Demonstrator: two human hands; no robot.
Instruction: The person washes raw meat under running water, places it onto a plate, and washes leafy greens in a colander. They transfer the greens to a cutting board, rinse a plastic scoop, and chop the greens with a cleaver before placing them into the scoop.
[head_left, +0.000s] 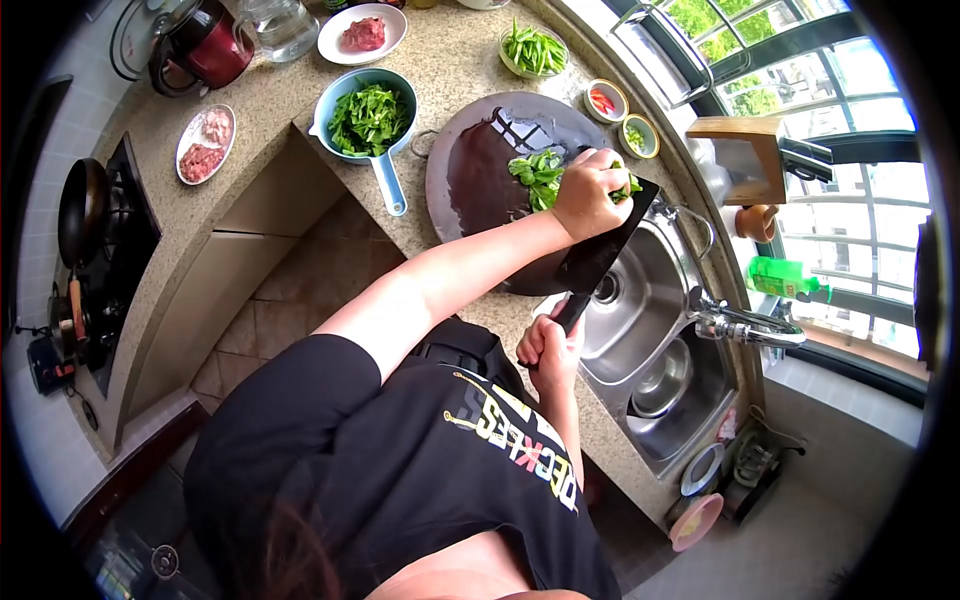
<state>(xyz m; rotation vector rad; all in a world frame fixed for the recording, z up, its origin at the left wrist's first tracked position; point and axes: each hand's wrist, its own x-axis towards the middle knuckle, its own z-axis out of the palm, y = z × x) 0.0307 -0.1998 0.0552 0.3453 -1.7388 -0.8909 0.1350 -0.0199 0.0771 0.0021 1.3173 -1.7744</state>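
Note:
My right hand (553,345) is wrapped round the black handle of a cleaver (605,245). Its wide dark blade points away from me, over the edge between the round chopping board (470,200) and the sink. My left hand (594,195) is closed round cut leafy greens (634,187) at the blade's far end; its fingers partly hide them. More cut greens (538,176) lie on the wet board just left of that hand. A blue long-handled strainer (393,187) full of chopped greens stands left of the board.
A double sink (640,290) with a tap (735,322) lies to the right. Small bowls of red pepper (603,99) and chopped green pieces (640,136), plus a bowl of green strips (533,47), stand behind the board. Meat plates (362,34) (205,145) sit further left.

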